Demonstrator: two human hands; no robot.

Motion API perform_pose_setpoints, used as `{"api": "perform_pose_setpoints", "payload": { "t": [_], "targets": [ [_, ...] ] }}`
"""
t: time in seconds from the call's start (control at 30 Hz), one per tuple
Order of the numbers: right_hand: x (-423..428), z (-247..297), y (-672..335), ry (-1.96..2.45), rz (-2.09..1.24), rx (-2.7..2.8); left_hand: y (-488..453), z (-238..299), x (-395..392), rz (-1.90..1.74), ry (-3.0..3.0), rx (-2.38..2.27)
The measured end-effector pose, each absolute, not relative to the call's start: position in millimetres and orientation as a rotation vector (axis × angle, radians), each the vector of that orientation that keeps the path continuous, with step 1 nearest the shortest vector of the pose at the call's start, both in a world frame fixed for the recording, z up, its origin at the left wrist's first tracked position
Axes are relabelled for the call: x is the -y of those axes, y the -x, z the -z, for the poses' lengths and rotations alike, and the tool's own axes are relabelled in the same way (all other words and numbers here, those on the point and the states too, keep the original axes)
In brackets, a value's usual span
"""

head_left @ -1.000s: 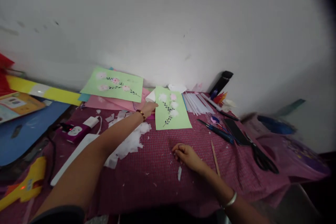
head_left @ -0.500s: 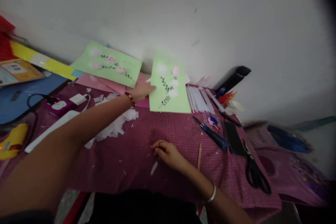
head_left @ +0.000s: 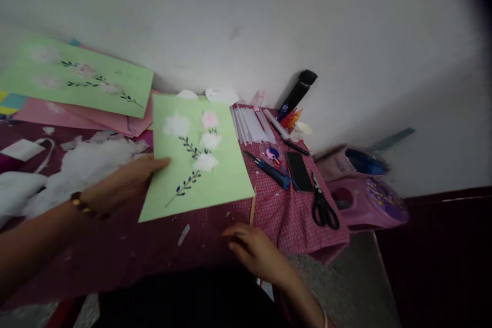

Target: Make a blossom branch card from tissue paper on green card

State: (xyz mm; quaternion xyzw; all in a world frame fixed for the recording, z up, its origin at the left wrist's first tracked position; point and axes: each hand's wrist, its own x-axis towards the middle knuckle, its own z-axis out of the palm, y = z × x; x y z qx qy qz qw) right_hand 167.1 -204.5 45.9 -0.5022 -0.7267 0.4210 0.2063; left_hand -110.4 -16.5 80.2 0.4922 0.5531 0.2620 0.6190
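My left hand (head_left: 123, 184) grips the left edge of a light green card (head_left: 207, 184) and holds it a little above the pink checked tablecloth (head_left: 284, 210). The card bears white and pink fluffy blossoms on a dark drawn twig. My right hand (head_left: 255, 251) rests near the table's front edge with fingers loosely curled and nothing visible in them. A thin wooden stick (head_left: 252, 210) lies just beyond it, partly under the card's corner.
A second green flower card (head_left: 80, 79) leans on pink sheets at the back left. White tissue scraps (head_left: 88, 161) lie left. White straws (head_left: 251, 125), pens (head_left: 269, 169), a black phone (head_left: 299, 170), scissors (head_left: 323, 205), a black bottle (head_left: 298, 92) and a pink case (head_left: 365, 205) crowd the right.
My left hand has pulled the green card from the wall toward me. The view has swung right, and my right hand has slid nearer the front edge.
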Motion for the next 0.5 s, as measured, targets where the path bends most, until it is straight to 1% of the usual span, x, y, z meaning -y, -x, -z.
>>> {"api": "perform_pose_setpoints", "payload": {
  "t": [0.1,0.17,0.23,0.33,0.4,0.5],
  "targets": [
    [226,-40,-182,1.521,-1.179,1.896,96,-44,40,-0.485,-0.829,-1.188],
    [236,-39,-192,1.598,-1.160,1.832,89,-31,45,-0.448,-0.790,-1.172],
    [243,-40,-204,1.655,-1.136,1.792,85,-24,42,-0.444,-0.827,-1.134],
    [247,-42,-223,1.732,-1.069,1.746,83,-22,34,-0.530,-0.952,-1.101],
    [248,-43,-235,1.789,-1.001,1.699,87,-23,30,-0.594,-1.063,-1.145],
    [246,-44,-250,1.857,-0.926,1.640,102,-23,30,-0.595,-1.257,-1.244]
  ]
}}
